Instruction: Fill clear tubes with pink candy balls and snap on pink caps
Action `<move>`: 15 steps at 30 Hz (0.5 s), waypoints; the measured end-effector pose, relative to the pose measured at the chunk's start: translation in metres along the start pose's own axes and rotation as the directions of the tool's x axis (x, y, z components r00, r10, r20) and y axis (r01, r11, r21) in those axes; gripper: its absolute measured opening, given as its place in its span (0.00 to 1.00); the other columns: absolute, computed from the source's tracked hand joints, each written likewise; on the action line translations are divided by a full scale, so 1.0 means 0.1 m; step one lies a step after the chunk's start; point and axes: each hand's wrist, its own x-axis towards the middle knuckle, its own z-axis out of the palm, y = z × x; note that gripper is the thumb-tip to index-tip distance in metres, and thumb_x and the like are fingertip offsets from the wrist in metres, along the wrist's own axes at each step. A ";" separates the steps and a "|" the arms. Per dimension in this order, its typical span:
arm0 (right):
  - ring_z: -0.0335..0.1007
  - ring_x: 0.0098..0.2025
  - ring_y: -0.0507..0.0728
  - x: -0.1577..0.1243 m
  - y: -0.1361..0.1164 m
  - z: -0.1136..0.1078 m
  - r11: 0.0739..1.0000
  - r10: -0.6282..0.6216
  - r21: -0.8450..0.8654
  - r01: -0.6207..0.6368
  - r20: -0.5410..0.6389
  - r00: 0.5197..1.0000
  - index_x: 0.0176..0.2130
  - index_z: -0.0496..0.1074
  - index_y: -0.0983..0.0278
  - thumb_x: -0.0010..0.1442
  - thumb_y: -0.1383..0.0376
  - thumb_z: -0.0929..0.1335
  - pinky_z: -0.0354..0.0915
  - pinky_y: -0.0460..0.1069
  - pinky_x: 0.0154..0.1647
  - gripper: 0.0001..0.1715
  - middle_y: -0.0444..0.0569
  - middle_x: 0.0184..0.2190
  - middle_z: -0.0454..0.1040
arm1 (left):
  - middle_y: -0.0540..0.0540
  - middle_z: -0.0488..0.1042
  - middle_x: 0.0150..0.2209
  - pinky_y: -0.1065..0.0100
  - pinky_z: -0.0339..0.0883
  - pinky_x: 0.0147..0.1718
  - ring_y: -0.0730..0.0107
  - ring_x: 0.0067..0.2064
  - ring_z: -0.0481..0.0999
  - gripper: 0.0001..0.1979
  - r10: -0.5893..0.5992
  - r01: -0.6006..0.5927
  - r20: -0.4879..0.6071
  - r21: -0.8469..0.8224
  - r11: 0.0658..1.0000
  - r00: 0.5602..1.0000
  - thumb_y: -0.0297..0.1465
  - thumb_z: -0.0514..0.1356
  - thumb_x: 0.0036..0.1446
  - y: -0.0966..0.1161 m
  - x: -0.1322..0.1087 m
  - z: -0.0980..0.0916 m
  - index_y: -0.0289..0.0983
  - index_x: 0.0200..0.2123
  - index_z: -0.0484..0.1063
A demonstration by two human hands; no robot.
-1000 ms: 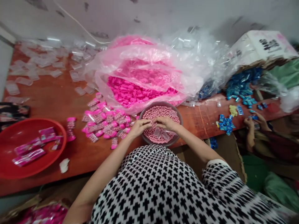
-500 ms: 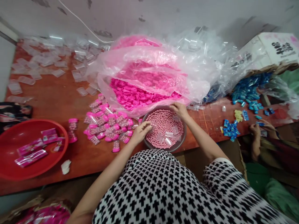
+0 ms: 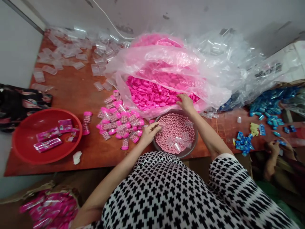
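Observation:
My left hand (image 3: 150, 132) is over the left rim of a grey bowl (image 3: 196, 140), fingers closed on a small clear plastic container (image 3: 162, 125). Whether beads are inside it is too small to tell. Round pink beads (image 3: 170, 130) fill the bowl, and several clear containers (image 3: 178, 143) lie on them. Beyond the bowl, my right hand (image 3: 186, 103) is at the mouth of a clear plastic bag (image 3: 214, 92), its fingertips slightly apart among bright pink plastic caps (image 3: 154, 93). Left of the bowl lies a pile of bead-filled containers with pink caps (image 3: 121, 121).
A red basin (image 3: 78, 121) with pink packets (image 3: 47, 144) stands at the left. Empty clear containers (image 3: 71, 51) are scattered at the back left. Blue pieces (image 3: 244, 143) lie to the right, near a co-worker's hands (image 3: 277, 148). A carton of pink packets (image 3: 52, 206) is below the table.
My right hand has moved from the bowl's far rim up to the pink caps in the bag. My left hand still holds the clear container by the bowl. The view has shifted.

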 end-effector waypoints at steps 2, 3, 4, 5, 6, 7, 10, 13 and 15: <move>0.68 0.47 0.62 -0.10 0.07 -0.04 0.991 0.018 0.137 -0.012 -0.044 0.999 0.47 0.73 0.64 0.53 0.66 0.68 0.63 0.57 0.49 0.20 0.54 0.45 0.74 | 0.43 0.79 0.43 0.62 0.72 0.44 0.63 0.42 0.78 0.20 0.033 -0.033 0.005 0.012 0.999 0.999 0.41 0.61 0.52 0.02 0.04 0.02 0.34 0.44 0.75; 0.68 0.46 0.61 -0.17 0.08 -0.07 0.975 0.025 0.221 -0.010 -0.064 0.998 0.45 0.74 0.64 0.51 0.66 0.68 0.63 0.57 0.49 0.19 0.53 0.43 0.75 | 0.43 0.78 0.43 0.61 0.71 0.45 0.63 0.43 0.77 0.20 0.052 -0.052 0.000 0.032 0.998 0.999 0.41 0.60 0.53 0.03 0.06 0.03 0.35 0.44 0.75; 0.69 0.45 0.61 -0.25 0.08 -0.09 0.949 0.024 0.314 0.002 -0.080 0.997 0.44 0.75 0.65 0.50 0.66 0.69 0.63 0.57 0.49 0.19 0.52 0.42 0.75 | 0.43 0.78 0.44 0.61 0.70 0.46 0.62 0.44 0.77 0.19 0.074 -0.073 -0.008 0.055 0.996 0.997 0.40 0.60 0.53 0.03 0.08 0.05 0.35 0.45 0.75; 0.69 0.44 0.60 -0.35 0.06 -0.12 0.912 0.012 0.409 0.025 -0.088 0.996 0.43 0.75 0.64 0.49 0.66 0.70 0.64 0.56 0.48 0.18 0.51 0.41 0.76 | 0.43 0.78 0.44 0.61 0.70 0.47 0.62 0.45 0.77 0.19 0.098 -0.096 -0.022 0.082 0.992 0.995 0.39 0.60 0.54 0.04 0.10 0.07 0.35 0.45 0.75; 0.70 0.43 0.59 -0.45 0.02 -0.15 0.864 -0.015 0.501 0.056 -0.085 0.996 0.43 0.75 0.64 0.49 0.65 0.71 0.65 0.56 0.46 0.18 0.50 0.40 0.76 | 0.43 0.78 0.44 0.61 0.69 0.48 0.62 0.45 0.77 0.18 0.123 -0.119 -0.032 0.111 0.987 0.992 0.39 0.59 0.55 0.05 0.11 0.09 0.35 0.45 0.75; 0.70 0.42 0.58 -0.55 -0.04 -0.18 0.806 -0.057 0.585 0.087 -0.070 0.996 0.42 0.75 0.63 0.49 0.63 0.71 0.66 0.55 0.45 0.18 0.49 0.40 0.76 | 0.43 0.78 0.44 0.61 0.69 0.48 0.63 0.45 0.77 0.16 0.149 -0.142 -0.039 0.142 0.980 0.988 0.37 0.59 0.55 0.06 0.12 0.12 0.35 0.44 0.76; 0.71 0.39 0.56 -0.88 -0.30 -0.25 0.657 -0.188 0.741 0.139 -0.018 0.982 0.41 0.76 0.62 0.48 0.59 0.73 0.66 0.52 0.43 0.18 0.47 0.37 0.76 | 0.45 0.79 0.43 0.63 0.69 0.46 0.64 0.44 0.77 0.12 0.225 -0.210 -0.031 0.246 0.946 0.974 0.34 0.60 0.55 0.11 0.11 0.17 0.36 0.42 0.77; 0.71 0.38 0.55 -1.13 -0.53 -0.29 0.644 -0.256 0.743 0.183 -0.016 0.967 0.39 0.77 0.61 0.48 0.57 0.74 0.66 0.50 0.41 0.18 0.46 0.36 0.76 | 0.46 0.80 0.40 0.65 0.70 0.42 0.66 0.40 0.77 0.10 0.279 -0.272 0.025 0.311 0.911 0.960 0.32 0.61 0.55 0.16 0.05 0.19 0.37 0.40 0.78; 0.71 0.38 0.55 -1.23 -0.63 -0.27 0.653 -0.269 0.727 0.211 -0.038 0.962 0.37 0.77 0.60 0.48 0.57 0.75 0.65 0.50 0.40 0.16 0.46 0.36 0.76 | 0.46 0.80 0.37 0.66 0.70 0.41 0.66 0.38 0.77 0.09 0.306 -0.310 0.065 0.321 0.895 0.950 0.31 0.61 0.55 0.18 0.00 0.18 0.36 0.39 0.78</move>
